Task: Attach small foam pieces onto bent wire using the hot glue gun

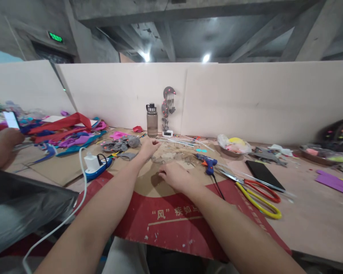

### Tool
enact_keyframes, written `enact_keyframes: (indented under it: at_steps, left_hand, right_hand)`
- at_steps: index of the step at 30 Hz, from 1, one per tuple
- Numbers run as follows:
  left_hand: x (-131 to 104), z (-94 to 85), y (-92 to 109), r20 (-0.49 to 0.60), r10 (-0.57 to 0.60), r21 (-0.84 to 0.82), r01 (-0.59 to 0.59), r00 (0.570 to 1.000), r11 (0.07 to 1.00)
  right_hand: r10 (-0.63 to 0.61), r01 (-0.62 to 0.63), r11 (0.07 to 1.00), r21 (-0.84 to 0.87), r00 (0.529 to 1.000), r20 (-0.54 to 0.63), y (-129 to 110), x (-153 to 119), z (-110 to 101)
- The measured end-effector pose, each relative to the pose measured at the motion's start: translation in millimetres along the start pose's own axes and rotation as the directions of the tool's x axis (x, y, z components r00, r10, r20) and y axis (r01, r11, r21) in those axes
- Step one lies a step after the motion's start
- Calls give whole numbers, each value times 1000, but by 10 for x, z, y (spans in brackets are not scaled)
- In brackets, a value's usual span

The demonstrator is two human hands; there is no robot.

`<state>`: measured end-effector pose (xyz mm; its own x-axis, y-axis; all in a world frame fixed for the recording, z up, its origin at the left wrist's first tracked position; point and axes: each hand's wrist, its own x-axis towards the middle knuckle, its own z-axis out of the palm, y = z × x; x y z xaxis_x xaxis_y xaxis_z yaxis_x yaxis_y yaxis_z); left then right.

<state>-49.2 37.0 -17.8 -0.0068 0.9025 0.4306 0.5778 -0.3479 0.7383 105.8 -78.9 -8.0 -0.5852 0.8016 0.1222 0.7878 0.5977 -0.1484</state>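
Note:
My left hand (149, 147) reaches over the board with thumb and fingers pinched together; anything between them is too small to make out. Closer to me, my right hand (175, 176) hovers low over the brown part of the red cardboard (171, 220), its fingers curled in. What it may hold is hidden. Thin wire pieces (178, 155) lie just beyond it. A blue glue gun (208, 163) rests to its right, nozzle pointing left. Grey felt pieces (120, 144) are heaped left of my left hand.
Scissors (260, 192) with red and yellow handles lie beside a black phone (264, 175) on the right. A water bottle (152, 121) and a grey moon-shaped hanging ornament (168, 102) stand at the back. A blue power strip (98, 169) and another person's hand (7, 139) are on the left.

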Motion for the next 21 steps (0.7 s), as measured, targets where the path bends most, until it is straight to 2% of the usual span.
enact_keyframes:
  at_steps: [5,8,14,18,21]
  left_hand:
    - [-46,135,28,87,61,11,-63,994,998]
    - [-85,157,86,109,84,28,-88,991,996]
    - [-115,119,143,38,85,2,-85,996,996]
    - [-89,120,131,12,81,-2,-81,997,997]
    - [-76,122,152,-2,96,2,-96,995,995]
  right_hand:
    - [45,-44,999,-7,999,24,47,-13,-22]
    - [75,-74,997,27,997,-6,61,-57,-67]
    - [104,-99,991,92,994,-41,140,-109,-209]
    - [49,-20,968,249,993,-107,372,-103,-338]
    - [126,-70,963,261,971,-204,708,-58,-447]
